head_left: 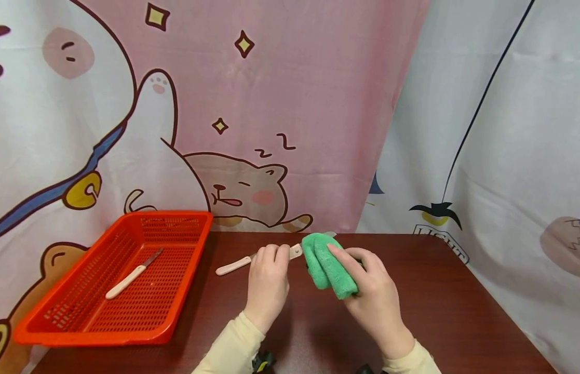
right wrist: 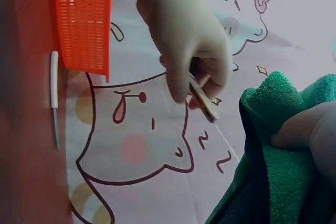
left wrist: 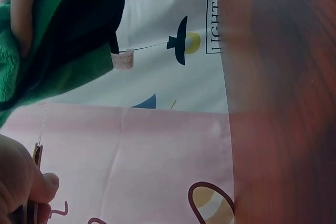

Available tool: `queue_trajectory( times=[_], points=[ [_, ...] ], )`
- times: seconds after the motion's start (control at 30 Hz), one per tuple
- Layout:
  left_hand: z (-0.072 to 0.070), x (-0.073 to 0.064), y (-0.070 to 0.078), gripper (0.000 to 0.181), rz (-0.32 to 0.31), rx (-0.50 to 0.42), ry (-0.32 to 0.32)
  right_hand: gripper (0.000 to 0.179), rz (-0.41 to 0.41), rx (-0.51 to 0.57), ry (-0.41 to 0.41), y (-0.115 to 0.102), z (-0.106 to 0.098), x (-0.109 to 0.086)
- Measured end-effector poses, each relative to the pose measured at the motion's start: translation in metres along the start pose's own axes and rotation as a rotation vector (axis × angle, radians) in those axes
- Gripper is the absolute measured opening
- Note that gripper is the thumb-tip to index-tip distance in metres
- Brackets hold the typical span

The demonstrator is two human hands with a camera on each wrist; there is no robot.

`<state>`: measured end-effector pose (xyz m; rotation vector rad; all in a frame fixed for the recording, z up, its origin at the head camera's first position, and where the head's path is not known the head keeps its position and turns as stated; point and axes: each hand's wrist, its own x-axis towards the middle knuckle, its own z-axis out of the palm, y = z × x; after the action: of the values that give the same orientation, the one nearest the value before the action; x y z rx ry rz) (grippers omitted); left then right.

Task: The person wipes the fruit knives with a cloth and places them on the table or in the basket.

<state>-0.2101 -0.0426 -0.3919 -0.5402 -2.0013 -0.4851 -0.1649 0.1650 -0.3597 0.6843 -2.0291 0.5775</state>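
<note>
My left hand (head_left: pixel 269 285) grips a knife by its pale handle (head_left: pixel 296 252). The blade runs right and passes behind a folded green cloth (head_left: pixel 324 262), with a bit of metal showing past the cloth's top edge. My right hand (head_left: pixel 376 291) holds the cloth, thumb on its near face. In the right wrist view the thin blade (right wrist: pixel 227 139) reaches from the handle toward the cloth's dark side. Beyond my left hand a second knife with a pale handle (head_left: pixel 233 266) lies on the table, partly hidden by that hand.
At the left stands a red plastic basket (head_left: pixel 165 332) with perforated walls. A third pale-handled knife (head_left: pixel 128 280) lies inside it. The dark brown table (head_left: pixel 453 306) ends at a cartoon-printed curtain (head_left: pixel 318 104). Black gear (head_left: pixel 264 362) sits at my left cuff.
</note>
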Motion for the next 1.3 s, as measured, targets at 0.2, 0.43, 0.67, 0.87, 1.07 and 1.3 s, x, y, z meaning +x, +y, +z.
queue_trajectory(
  times=[0.2,0.43,0.67,0.87,1.07,1.3],
  points=[
    [0.0,-0.002,0.004,0.033,-0.004,-0.005,-0.017,0.082,0.01,-0.01,-0.03,0.001,0.01,-0.004],
    [-0.001,-0.003,0.009,0.033,0.011,-0.03,-0.021,0.084,-0.018,-0.039,-0.033,0.002,0.018,-0.007],
    [-0.004,-0.004,0.007,0.032,0.005,-0.032,-0.042,0.084,-0.016,-0.062,-0.021,0.006,0.02,-0.008],
    [-0.003,-0.005,0.004,0.027,0.017,-0.032,-0.015,0.086,0.024,-0.1,-0.025,0.014,0.016,-0.007],
    [-0.004,-0.006,0.001,0.027,0.017,-0.034,-0.012,0.091,0.062,-0.114,-0.031,0.022,0.011,-0.006],
    [-0.005,-0.007,-0.003,0.028,-0.011,-0.033,-0.026,0.088,0.095,-0.127,-0.012,0.031,0.003,-0.004]
  ],
)
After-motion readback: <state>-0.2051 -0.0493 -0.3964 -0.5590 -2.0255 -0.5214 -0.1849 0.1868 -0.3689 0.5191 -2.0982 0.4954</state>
